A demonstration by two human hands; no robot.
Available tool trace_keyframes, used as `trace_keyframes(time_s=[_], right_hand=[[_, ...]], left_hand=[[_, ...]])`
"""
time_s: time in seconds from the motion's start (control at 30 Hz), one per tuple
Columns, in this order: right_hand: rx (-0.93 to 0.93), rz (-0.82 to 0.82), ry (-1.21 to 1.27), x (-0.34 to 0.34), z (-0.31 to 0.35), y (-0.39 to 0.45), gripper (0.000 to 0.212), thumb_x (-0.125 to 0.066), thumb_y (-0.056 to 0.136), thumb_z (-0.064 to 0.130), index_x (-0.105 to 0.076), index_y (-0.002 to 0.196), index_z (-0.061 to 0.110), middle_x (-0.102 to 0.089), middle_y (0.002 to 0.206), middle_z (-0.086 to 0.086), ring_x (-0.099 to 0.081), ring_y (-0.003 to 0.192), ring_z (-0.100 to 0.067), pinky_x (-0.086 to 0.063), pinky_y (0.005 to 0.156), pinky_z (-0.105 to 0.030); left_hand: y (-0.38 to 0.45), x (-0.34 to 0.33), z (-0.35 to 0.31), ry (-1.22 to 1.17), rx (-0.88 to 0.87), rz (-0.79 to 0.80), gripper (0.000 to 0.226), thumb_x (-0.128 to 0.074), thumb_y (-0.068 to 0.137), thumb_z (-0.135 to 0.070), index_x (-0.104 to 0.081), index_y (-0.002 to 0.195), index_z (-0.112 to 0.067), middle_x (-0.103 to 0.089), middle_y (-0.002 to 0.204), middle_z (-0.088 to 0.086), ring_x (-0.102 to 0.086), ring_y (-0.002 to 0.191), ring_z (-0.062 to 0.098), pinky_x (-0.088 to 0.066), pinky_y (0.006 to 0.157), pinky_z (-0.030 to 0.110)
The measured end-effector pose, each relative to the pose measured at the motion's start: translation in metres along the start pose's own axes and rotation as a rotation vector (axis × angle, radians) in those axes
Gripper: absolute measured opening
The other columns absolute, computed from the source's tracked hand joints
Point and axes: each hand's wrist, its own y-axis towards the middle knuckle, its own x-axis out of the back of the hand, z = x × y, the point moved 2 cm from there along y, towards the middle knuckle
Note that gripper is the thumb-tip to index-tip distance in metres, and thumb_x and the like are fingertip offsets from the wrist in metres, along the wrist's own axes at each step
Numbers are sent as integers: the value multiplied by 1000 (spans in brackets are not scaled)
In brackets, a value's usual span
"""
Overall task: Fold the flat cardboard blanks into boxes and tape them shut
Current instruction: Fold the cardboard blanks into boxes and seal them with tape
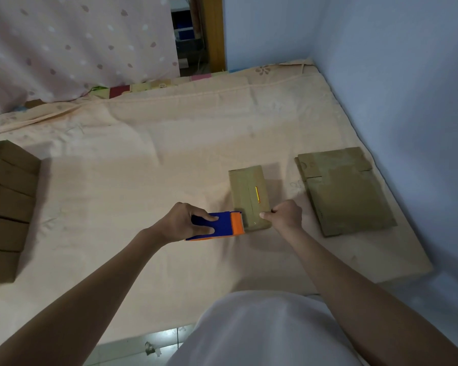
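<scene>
Far out past the left hand, a row of folded cardboard boxes [7, 207] lies at the sheet's edge. The left hand [185, 220] grips a blue and orange tape dispenser [217, 225], its toothed end touching the near corner of a small folded box [249, 196]. A yellow and red mark on that box is too small to read. The right hand [284, 215], fingers curled, pinches at the box's near right corner. Beyond it lie flat cardboard blanks [344, 191] with no legible print.
</scene>
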Motion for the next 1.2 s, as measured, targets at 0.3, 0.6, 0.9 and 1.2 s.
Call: trace_keyframes(time_s=[0.3,0.6,0.9,1.2], right_hand=[[-49,-15,4,-7,-2,-2,47,-91,71,33,-52,64,8,-61,70,-5,-60,64,-18,-31,43,-24],[-68,-50,7,-9,-6,5,54,-93,67,33,-43,59,14,-61,77,-9,-56,70,-24,-24,43,-23],[-85,-26,12,-10,-8,9,42,-93,67,34,-62,77,6,-68,87,-11,-60,75,-25,-27,45,-22],[-76,-28,2,-10,-7,8,43,-93,67,33,-58,73,9,-65,84,-11,-58,74,-25,-25,45,-22]], left_hand=[[7,-1,-5,13,8,23,27,-82,81,-30,-76,106,-31,-73,103,-14,-68,92,0,-56,75,18],[0,4,1,-63,46,44,25,-82,80,-26,-76,103,-33,-73,102,-14,-68,93,2,-58,75,21],[-4,12,-3,-43,38,47,23,-83,81,-23,-78,102,-31,-74,93,-16,-69,84,1,-51,65,14],[-19,34,10,-87,68,62,22,-81,83,-21,-78,102,-29,-75,96,-16,-70,90,6,-56,71,21]])
